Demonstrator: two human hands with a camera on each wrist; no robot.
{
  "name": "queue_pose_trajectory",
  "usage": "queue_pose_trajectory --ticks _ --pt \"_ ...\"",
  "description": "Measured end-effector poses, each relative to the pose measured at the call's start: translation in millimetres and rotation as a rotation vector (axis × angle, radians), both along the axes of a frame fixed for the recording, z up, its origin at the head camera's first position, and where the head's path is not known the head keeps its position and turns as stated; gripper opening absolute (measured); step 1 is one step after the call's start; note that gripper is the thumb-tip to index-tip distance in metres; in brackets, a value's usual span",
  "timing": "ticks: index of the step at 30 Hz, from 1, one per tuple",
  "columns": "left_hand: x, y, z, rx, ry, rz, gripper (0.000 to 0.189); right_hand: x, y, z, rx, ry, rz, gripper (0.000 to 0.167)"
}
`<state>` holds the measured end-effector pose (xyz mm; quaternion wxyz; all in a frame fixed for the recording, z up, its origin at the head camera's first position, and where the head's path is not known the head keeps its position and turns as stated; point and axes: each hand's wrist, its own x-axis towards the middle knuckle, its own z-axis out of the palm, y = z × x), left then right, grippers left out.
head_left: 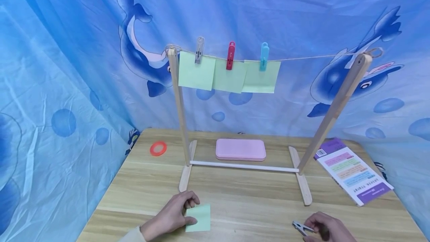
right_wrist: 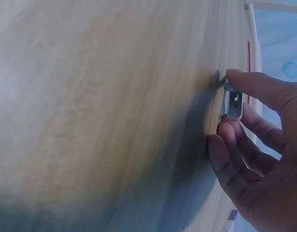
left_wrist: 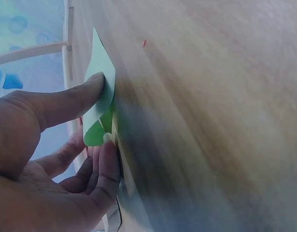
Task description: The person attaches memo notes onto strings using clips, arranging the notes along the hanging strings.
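My left hand (head_left: 172,213) pinches a light green sticky note (head_left: 202,219) low over the front of the table. In the left wrist view the thumb lies flat on one face of the note (left_wrist: 101,99) and its lower edge curls toward the fingers. Farther right, my right hand (head_left: 330,228) holds a grey clothespin (head_left: 301,228) close to the tabletop. The right wrist view has this clothespin (right_wrist: 235,104) between thumb and fingertips, one end facing the camera.
A wooden stand (head_left: 181,111) carries a string (head_left: 309,58), where grey (head_left: 199,49), red (head_left: 230,55) and blue (head_left: 264,56) clothespins hold three green notes (head_left: 229,77). A pink case (head_left: 240,149), red tape roll (head_left: 158,148) and purple-white packet (head_left: 354,174) lie on the table (head_left: 248,197).
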<state>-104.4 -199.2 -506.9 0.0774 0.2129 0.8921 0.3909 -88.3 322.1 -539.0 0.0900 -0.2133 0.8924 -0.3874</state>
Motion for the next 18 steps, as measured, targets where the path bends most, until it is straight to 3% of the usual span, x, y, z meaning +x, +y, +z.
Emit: queue_pose_trajectory --ticks 4,13,18 --pt "1.2 0.9 -0.3 0.007 -0.008 0.016 0.044 -3.4 -4 2.0 -0.011 0.010 0.029 0.017" --pt "2.0 1.9 0.5 -0.075 0.027 0.059 0.041 -11.8 -10 20.1 -0.019 -0.177 0.042 0.018" --pt "-2.3 0.7 0.5 -0.040 -0.015 0.020 0.041 -13.1 -14 25.1 -0.005 -0.138 0.035 0.022"
